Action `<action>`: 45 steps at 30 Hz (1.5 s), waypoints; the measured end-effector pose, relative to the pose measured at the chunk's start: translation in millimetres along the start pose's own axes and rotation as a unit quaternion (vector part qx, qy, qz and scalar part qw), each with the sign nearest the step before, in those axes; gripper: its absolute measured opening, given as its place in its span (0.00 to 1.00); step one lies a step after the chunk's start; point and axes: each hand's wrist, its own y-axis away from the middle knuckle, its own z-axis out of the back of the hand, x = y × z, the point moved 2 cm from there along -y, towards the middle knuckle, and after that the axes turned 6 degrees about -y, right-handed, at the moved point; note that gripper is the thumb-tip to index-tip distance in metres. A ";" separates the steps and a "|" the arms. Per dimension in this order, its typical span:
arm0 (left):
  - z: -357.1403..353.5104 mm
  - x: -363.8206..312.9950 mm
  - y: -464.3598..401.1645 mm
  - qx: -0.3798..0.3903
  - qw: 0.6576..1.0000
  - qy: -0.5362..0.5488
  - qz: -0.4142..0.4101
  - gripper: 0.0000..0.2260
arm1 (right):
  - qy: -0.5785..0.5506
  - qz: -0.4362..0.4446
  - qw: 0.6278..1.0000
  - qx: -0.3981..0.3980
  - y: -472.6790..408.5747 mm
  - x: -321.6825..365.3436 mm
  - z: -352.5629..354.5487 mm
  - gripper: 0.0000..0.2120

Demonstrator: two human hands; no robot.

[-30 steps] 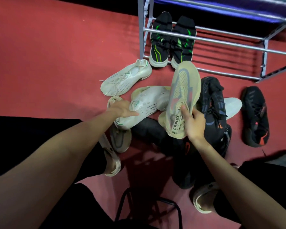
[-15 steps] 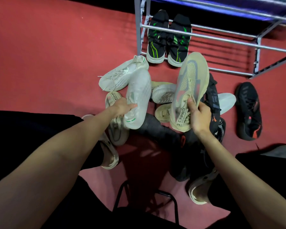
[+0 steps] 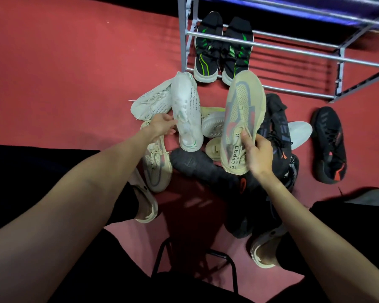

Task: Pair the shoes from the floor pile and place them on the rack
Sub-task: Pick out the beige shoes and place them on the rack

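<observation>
Holding: my left hand grips a white shoe by its side; my right hand pinches a beige shoe at the laces, both toes pointing toward the rack.
Pile: more shoes lie on the red floor beneath, including a matching white shoe just beside the held one.
Rack: a black-and-green pair sits on the lowest shelf.

Shoe pile before rack
</observation>
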 end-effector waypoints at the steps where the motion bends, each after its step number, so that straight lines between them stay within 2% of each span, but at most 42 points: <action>1: 4.7 -0.9 -1.4 0.004 1.000 -0.017 -0.015 0.08 | 0.004 0.001 1.000 0.005 0.6 0.0 -1.9 0.23; 3: 17.5 -3.1 -4.9 -0.015 0.982 -0.177 -0.068 0.08 | 0.013 0.005 1.000 0.017 3.3 0.5 -6.8 0.22; 4: 24.7 -4.1 -4.9 -0.023 0.949 -0.298 -0.098 0.09 | 0.016 0.006 1.000 0.023 4.9 -0.1 -9.5 0.23; 6: 35.2 -2.6 -6.3 0.000 0.849 -0.508 -0.144 0.14 | 0.016 0.004 0.999 0.033 7.7 -0.4 -14.5 0.23; 8: 37.5 -1.5 -7.5 0.058 0.744 -0.640 -0.181 0.25 | 0.016 -0.001 0.999 0.042 9.6 1.0 -19.1 0.21; 10: 35.6 -1.9 -7.2 0.103 0.662 -0.712 -0.208 0.33 | 0.015 0.000 0.998 0.055 11.3 2.0 -25.4 0.19; 11: 34.1 -1.8 -8.8 0.115 0.636 -0.733 -0.213 0.35 | 0.015 0.002 0.998 0.060 11.5 1.9 -28.0 0.19; 17: 29.5 7.7 -23.5 0.148 0.540 -0.804 -0.200 0.42 | 0.025 -0.004 0.996 0.084 9.3 0.2 -46.5 0.18; 20: 25.4 9.4 -29.9 0.155 0.501 -0.826 -0.206 0.41 | 0.039 0.006 0.995 0.088 8.4 -0.2 -51.5 0.17; 22: 25.0 9.3 -33.2 0.145 0.493 -0.830 -0.215 0.39 | 0.040 0.006 0.995 0.087 6.5 -2.7 -55.0 0.19; 25: 24.8 10.1 -34.3 0.122 0.501 -0.826 -0.226 0.35 | 0.037 -0.001 0.996 0.086 5.8 -4.8 -58.3 0.23; 28: 24.5 9.9 -29.5 0.108 0.500 -0.826 -0.234 0.32 | 0.025 -0.012 0.996 0.083 8.1 -5.1 -58.5 0.22; 34: 46.8 0.7 -6.1 0.115 0.485 -0.847 -0.186 0.29 | -0.011 -0.044 0.997 0.069 16.9 -4.3 -47.3 0.25; 36: 54.1 -6.9 4.5 0.150 0.511 -0.836 -0.135 0.31 | -0.023 -0.056 0.997 0.054 19.5 -1.7 -40.5 0.24; 38: 55.5 -16.6 17.7 0.193 0.520 -0.826 -0.096 0.36 | -0.043 -0.085 0.994 0.045 19.5 1.1 -33.4 0.20; 39: 54.3 -22.7 21.9 0.204 0.539 -0.813 -0.083 0.36 | -0.058 -0.102 0.992 0.045 19.1 3.5 -28.7 0.18; 41: 52.1 -39.7 35.3 0.204 0.542 -0.812 -0.078 0.32 | -0.096 -0.140 0.984 0.045 18.8 10.5 -17.8 0.17; 42: 51.4 -51.1 44.7 0.197 0.554 -0.805 -0.085 0.30 | -0.111 -0.156 0.981 0.041 18.8 14.1 -10.8 0.17; 45: 48.7 -88.3 79.8 0.190 0.619 -0.758 -0.079 0.26 | -0.151 -0.162 0.974 0.045 22.4 24.3 14.2 0.10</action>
